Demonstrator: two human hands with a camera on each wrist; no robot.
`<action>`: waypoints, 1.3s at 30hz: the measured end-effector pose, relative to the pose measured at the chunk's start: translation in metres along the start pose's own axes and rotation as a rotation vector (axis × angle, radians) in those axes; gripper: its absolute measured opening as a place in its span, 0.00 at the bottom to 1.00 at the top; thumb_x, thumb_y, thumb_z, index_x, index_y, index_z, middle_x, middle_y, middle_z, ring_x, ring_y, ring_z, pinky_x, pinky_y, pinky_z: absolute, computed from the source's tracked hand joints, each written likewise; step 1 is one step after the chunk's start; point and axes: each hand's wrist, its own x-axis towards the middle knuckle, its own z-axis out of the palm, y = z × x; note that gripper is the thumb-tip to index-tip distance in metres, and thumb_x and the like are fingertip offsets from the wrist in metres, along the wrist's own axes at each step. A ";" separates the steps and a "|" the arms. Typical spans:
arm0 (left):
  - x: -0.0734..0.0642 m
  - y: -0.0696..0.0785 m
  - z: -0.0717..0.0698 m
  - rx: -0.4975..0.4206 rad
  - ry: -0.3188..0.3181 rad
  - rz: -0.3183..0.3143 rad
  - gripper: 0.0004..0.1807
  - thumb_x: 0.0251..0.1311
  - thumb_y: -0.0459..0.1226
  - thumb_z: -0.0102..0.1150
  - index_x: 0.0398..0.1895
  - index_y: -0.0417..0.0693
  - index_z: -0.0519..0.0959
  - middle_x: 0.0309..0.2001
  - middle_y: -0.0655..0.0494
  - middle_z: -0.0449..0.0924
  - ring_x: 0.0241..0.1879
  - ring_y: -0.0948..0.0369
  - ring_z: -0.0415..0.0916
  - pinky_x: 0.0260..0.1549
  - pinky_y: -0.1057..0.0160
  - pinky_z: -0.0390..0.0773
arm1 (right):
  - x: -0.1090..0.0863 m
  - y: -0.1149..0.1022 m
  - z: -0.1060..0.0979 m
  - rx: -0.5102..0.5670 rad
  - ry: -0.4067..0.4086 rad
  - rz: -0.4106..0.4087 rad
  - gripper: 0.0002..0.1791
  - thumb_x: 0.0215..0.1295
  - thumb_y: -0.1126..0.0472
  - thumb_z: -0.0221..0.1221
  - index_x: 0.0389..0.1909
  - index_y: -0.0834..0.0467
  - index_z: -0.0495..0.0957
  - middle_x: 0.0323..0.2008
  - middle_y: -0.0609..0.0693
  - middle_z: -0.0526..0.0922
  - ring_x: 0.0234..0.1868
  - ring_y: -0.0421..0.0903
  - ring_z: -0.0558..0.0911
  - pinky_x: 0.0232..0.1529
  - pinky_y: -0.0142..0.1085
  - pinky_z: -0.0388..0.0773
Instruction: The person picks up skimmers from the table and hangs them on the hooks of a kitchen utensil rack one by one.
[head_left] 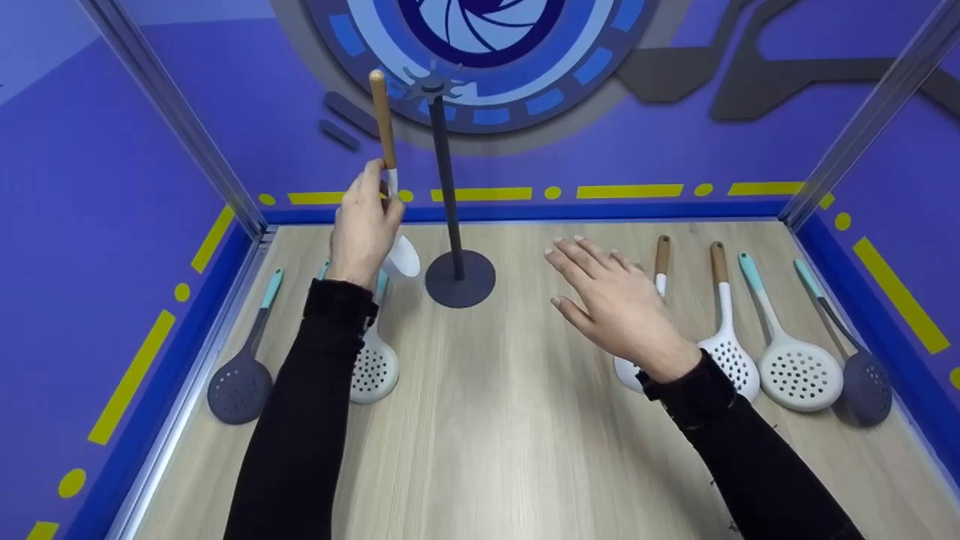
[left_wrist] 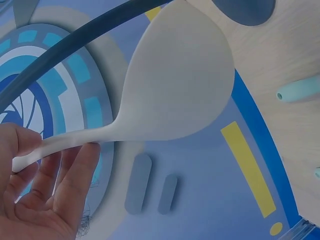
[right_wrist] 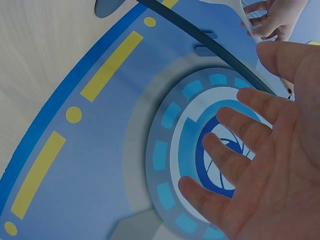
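Note:
My left hand (head_left: 365,225) pinches the white neck of a spoon-shaped utensil (left_wrist: 175,75) with a broad solid head. Its wooden handle (head_left: 383,120) points up, and its head hangs low, partly behind my hand in the head view. Just right of it stands a dark utensil stand (head_left: 448,180), with curled hooks on top and a round base. My right hand (head_left: 611,300) hovers with spread fingers and an empty palm, as the right wrist view shows. Below it lies a white skimmer (head_left: 628,375), partly covered by the hand.
To the right lie more skimmers: white with wooden handle (head_left: 726,360), pale with mint handle (head_left: 801,375) and dark grey (head_left: 868,386). At left are a dark grey skimmer (head_left: 240,390) and a pale one (head_left: 375,371). Blue printed walls enclose the wooden table (head_left: 510,450).

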 end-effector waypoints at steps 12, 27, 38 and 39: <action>0.000 0.002 -0.005 -0.017 0.016 0.045 0.29 0.92 0.38 0.57 0.89 0.48 0.71 0.63 0.40 0.86 0.54 0.44 0.90 0.51 0.46 0.92 | 0.001 0.000 0.003 0.003 0.004 -0.002 0.38 0.92 0.42 0.61 0.93 0.52 0.68 0.92 0.54 0.70 0.93 0.60 0.69 0.89 0.69 0.70; 0.000 0.004 -0.003 0.003 0.018 0.064 0.28 0.92 0.38 0.57 0.88 0.50 0.73 0.61 0.41 0.88 0.52 0.45 0.91 0.48 0.46 0.92 | 0.001 -0.001 0.006 0.001 0.004 0.007 0.38 0.91 0.42 0.61 0.92 0.51 0.69 0.92 0.53 0.71 0.92 0.59 0.71 0.88 0.67 0.73; -0.002 0.005 0.001 0.011 -0.001 0.040 0.29 0.92 0.39 0.58 0.89 0.53 0.72 0.61 0.43 0.88 0.47 0.47 0.89 0.44 0.48 0.90 | 0.000 0.000 0.007 0.017 0.000 0.015 0.38 0.92 0.41 0.60 0.92 0.51 0.68 0.92 0.52 0.70 0.92 0.60 0.70 0.88 0.68 0.73; -0.002 0.005 0.001 0.011 -0.002 0.042 0.29 0.92 0.40 0.58 0.89 0.52 0.72 0.61 0.43 0.87 0.47 0.47 0.89 0.44 0.48 0.90 | 0.000 0.000 0.007 0.017 -0.002 0.015 0.38 0.92 0.41 0.60 0.93 0.51 0.68 0.92 0.52 0.70 0.92 0.60 0.70 0.88 0.68 0.73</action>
